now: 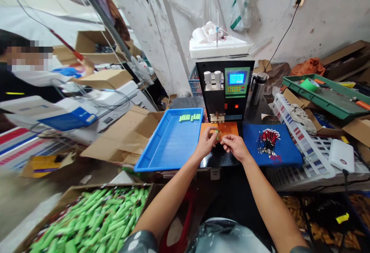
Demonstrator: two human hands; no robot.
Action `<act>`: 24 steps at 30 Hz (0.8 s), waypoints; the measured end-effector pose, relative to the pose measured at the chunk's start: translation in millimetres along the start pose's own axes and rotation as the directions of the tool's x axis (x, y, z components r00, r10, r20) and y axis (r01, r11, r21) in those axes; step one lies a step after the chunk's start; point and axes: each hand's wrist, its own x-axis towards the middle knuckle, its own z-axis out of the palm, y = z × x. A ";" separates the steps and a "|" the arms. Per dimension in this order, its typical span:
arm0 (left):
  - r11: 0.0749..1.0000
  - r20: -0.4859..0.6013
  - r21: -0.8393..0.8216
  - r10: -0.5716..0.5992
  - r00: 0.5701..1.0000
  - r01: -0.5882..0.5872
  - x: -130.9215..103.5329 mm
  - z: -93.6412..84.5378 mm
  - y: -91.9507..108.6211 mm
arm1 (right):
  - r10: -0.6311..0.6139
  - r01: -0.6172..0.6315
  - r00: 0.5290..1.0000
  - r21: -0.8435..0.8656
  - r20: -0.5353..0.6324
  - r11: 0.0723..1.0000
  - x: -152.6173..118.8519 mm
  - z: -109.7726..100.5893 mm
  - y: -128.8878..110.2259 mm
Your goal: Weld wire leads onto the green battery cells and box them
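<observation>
Left hand (207, 141): its fingers were closed narrowly on a small green piece (217, 133), at the tips of thumb and forefinger.
Right hand (234, 146): its fingers were pinched together just beside the left hand; whether they held anything was too small to tell.
Small green piece: it lay between the left fingers, above the flat orange board (206, 130), near the copper-coloured metal tips (217, 118) of the black box-shaped machine (210, 101).
Machine screen (236, 78): it was lit blue.
Shallow blue plastic tray (170, 145): it sat left of the board, with short green cylinders (186, 118) near its far edge.
Blue cloth (251, 147): it lay right of the board on the glossy black worktop (213, 160), under a bundle of red and black wires (269, 141).
</observation>
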 end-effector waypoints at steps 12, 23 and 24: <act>0.998 0.124 -0.057 -0.030 0.992 0.038 14.8 -9.2 -0.3 | -0.079 0.084 0.982 0.022 -0.170 0.996 29.9 0.0 -5.2; 0.909 0.089 0.353 0.205 0.975 -0.223 37.4 -14.1 -16.3 | -0.149 0.119 0.958 -0.133 -0.244 0.984 48.7 6.7 -9.2; 0.908 0.085 0.356 0.202 0.976 -0.220 39.1 -14.5 -18.5 | -0.149 0.115 0.958 -0.146 -0.247 0.983 50.9 7.7 -8.8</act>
